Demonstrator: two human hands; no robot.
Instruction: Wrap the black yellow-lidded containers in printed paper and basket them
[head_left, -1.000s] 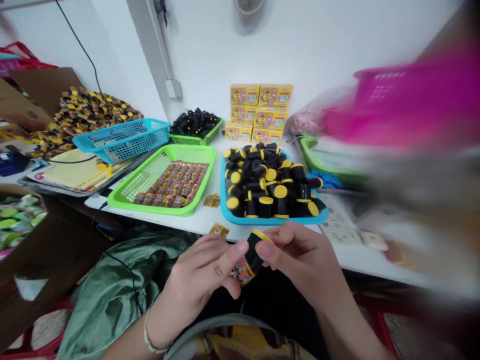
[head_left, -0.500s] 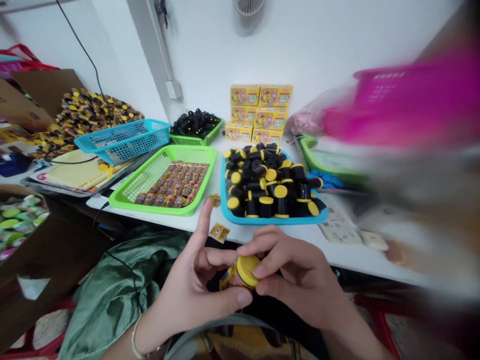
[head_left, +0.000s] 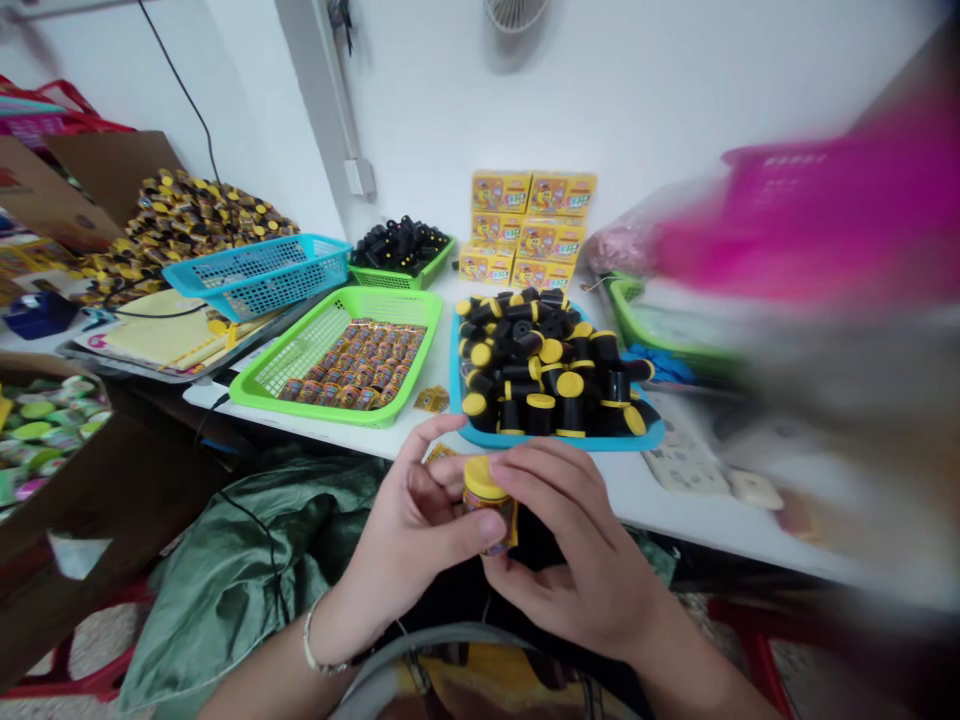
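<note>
Between my two hands, near the table's front edge, is a small canister [head_left: 487, 495] with a yellow lid and a printed yellow label, standing nearly upright. My left hand [head_left: 420, 520] grips it from the left, thumb across its front. The fingers of my right hand [head_left: 574, 545] press on the lid and the right side of the canister, where a bit of label shows. Just beyond, a blue basket [head_left: 555, 441] holds a heap of black canisters with yellow lids. A green basket [head_left: 251, 375] to its left holds rows of labelled canisters. Yellow label pieces [head_left: 433, 399] lie between the baskets.
Stacked yellow boxes [head_left: 544, 240] stand by the wall. Another blue basket [head_left: 262, 280], a green basket of black parts [head_left: 401, 250] and a canister pile [head_left: 202, 220] are at the left. A cardboard box [head_left: 135, 500] stands front left. Blurred pink shapes [head_left: 817, 220] fill the right.
The canister has turned from tilted to nearly upright and moved up slightly. My left index finger has come down from pointing up. My right fingers have shifted around the lid and side.
</note>
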